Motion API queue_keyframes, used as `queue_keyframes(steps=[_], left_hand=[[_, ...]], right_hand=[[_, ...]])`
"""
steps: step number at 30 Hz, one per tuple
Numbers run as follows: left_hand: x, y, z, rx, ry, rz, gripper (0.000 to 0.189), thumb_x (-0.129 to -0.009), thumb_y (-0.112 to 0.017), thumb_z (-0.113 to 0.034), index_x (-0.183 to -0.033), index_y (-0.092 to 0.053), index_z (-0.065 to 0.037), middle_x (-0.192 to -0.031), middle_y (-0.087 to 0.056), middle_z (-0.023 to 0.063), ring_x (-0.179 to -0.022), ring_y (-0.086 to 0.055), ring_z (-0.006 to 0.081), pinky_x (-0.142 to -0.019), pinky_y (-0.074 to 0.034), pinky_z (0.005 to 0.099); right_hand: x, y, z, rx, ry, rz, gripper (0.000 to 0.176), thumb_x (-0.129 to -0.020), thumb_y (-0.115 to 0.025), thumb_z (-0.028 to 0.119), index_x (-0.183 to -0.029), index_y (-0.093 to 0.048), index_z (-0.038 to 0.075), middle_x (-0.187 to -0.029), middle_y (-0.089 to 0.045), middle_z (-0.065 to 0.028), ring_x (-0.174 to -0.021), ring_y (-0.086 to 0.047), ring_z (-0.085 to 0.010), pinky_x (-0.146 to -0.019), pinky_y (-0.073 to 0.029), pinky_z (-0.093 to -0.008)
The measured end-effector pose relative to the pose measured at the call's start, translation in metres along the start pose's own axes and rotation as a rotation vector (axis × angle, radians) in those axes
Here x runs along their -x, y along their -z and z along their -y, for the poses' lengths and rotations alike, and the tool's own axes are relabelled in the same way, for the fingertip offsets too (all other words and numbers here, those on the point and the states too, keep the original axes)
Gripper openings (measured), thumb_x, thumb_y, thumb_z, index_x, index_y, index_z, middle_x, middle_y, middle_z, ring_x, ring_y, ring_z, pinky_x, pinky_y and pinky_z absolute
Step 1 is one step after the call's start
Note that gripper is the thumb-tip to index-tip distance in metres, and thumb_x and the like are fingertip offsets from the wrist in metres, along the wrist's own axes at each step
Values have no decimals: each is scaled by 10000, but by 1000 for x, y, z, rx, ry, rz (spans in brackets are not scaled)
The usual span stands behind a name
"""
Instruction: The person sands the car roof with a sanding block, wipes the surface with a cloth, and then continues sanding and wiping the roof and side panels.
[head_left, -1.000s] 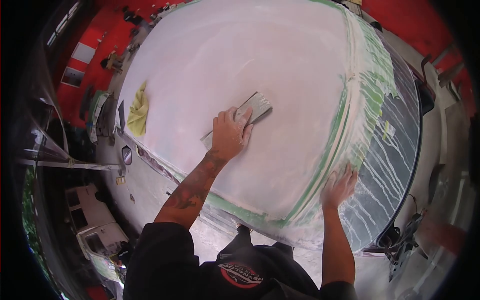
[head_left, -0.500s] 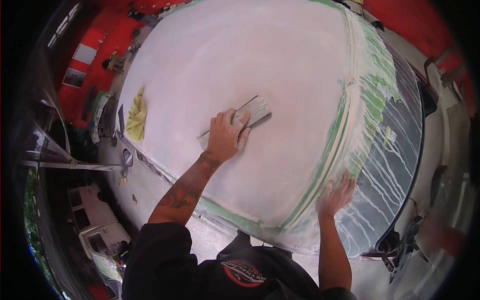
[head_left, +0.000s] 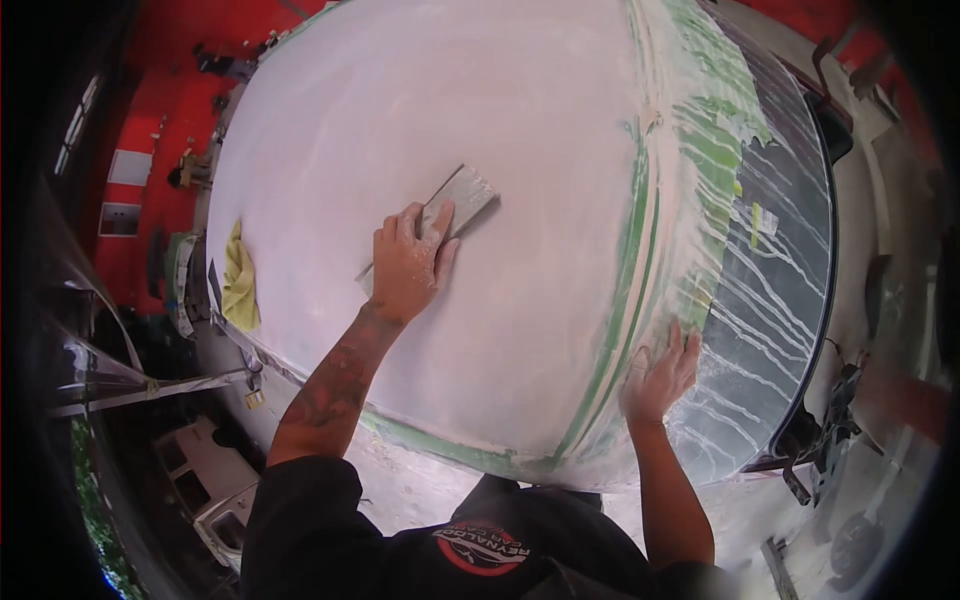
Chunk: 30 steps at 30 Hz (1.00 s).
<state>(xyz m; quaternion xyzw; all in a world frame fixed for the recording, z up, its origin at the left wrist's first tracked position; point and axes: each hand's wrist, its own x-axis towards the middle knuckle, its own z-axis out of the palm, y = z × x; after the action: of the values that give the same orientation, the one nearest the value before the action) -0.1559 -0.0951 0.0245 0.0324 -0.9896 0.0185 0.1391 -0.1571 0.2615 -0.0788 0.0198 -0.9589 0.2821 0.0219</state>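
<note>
My left hand is closed around a long grey sanding block, whose flat side lies against the pale, dusty car roof. The block sits at a slant, and white dust coats its top and my fingers. To the right, my right hand rests with fingers stretched out on the masked roof edge, beside the windshield. Green masking tape runs along that edge, smeared with white residue. White drip streaks cover the dark glass.
A yellow-green cloth lies at the roof's left edge. A side mirror stands out at lower right. Light-coloured vehicle body parts are at lower left, near a red wall.
The camera view has turned, so the roof appears shifted and rotated. My left hand and the sanding block have slid a little away from me. My right hand stays on the masked edge.
</note>
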Motion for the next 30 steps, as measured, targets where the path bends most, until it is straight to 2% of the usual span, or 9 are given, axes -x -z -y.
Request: queue_keyframes(steps=[4, 7, 9, 13, 16, 20, 22, 27, 30], left_hand=[[-113, -32, 86, -185, 205, -44, 448, -926, -631, -282, -1344, -580, -130, -1131, -620, 193, -990, -594, 383, -815, -516, 476], [-158, -36, 104, -223, 390, 35, 451, -951, -588, -328, -1351, -570, -122, -1125, -631, 191, -973, -602, 387, -811, -529, 481], [-139, -38, 98, -146, 359, -18, 413, -942, -597, -332, -1317, -595, -160, -1101, -617, 156, -953, -598, 356, -794, -510, 490], [-29, -13, 31, -90, -15, -79, 500, -877, -687, -249, -1354, -578, -145, -1159, -573, 184, -932, -567, 339, -755, -470, 450], [-53, -18, 63, -99, -27, -102, 476, -889, -674, -249, -1345, -583, -145, -1145, -582, 194, -946, -572, 357, -771, -479, 462], [-158, -47, 157, -217, 350, -46, 439, -949, -582, -344, -1347, -584, -159, -1142, -614, 193, -998, -598, 382, -842, -505, 483], [-163, -44, 150, -234, 425, -34, 436, -950, -573, -359, -1341, -591, -165, -1144, -614, 193, -1005, -597, 389, -858, -503, 488], [-51, -15, 85, -18, 50, -75, 466, -892, -687, -231, -1345, -594, -169, -1164, -596, 171, -991, -567, 346, -878, -479, 450], [-57, -13, 113, 57, 3, -85, 460, -886, -699, -217, -1331, -606, -152, -1166, -591, 180, -1002, -555, 341, -876, -476, 443]], right_hand=[[-1, -2, -1, -4, 17, -7, 640, -874, -582, 287, -1455, -423, 71, -1489, -338, -276, -1391, -291, -434, -1117, -194, -534], [-1, 0, 3, -10, 18, -11, 638, -876, -577, 283, -1453, -420, 63, -1490, -338, -275, -1395, -285, -435, -1115, -197, -537], [0, 0, 2, -3, 21, 0, 638, -878, -577, 286, -1453, -420, 58, -1490, -337, -276, -1398, -282, -434, -1113, -199, -539], [-1, -1, 0, 5, 19, 1, 635, -889, -569, 303, -1451, -420, 49, -1491, -336, -277, -1404, -277, -432, -1108, -203, -541], [-1, 1, 0, -5, 38, -11, 624, -905, -550, 324, -1449, -420, 47, -1495, -332, -276, -1401, -283, -432, -1103, -208, -541], [-2, 3, 2, 7, 50, -4, 625, -928, -510, 366, -1442, -415, 23, -1499, -328, -278, -1402, -283, -428, -1097, -211, -548], [0, 3, 3, 15, 32, 4, 627, -927, -510, 364, -1442, -414, 19, -1499, -329, -279, -1403, -283, -427, -1097, -211, -548], [-3, 5, 4, 42, 11, 12, 623, -932, -504, 365, -1442, -413, 19, -1496, -333, -277, -1402, -284, -426, -1097, -213, -547], [-2, 3, 3, 30, 43, -5, 627, -928, -508, 362, -1442, -411, 18, -1491, -339, -278, -1400, -286, -424, -1096, -215, -545]])
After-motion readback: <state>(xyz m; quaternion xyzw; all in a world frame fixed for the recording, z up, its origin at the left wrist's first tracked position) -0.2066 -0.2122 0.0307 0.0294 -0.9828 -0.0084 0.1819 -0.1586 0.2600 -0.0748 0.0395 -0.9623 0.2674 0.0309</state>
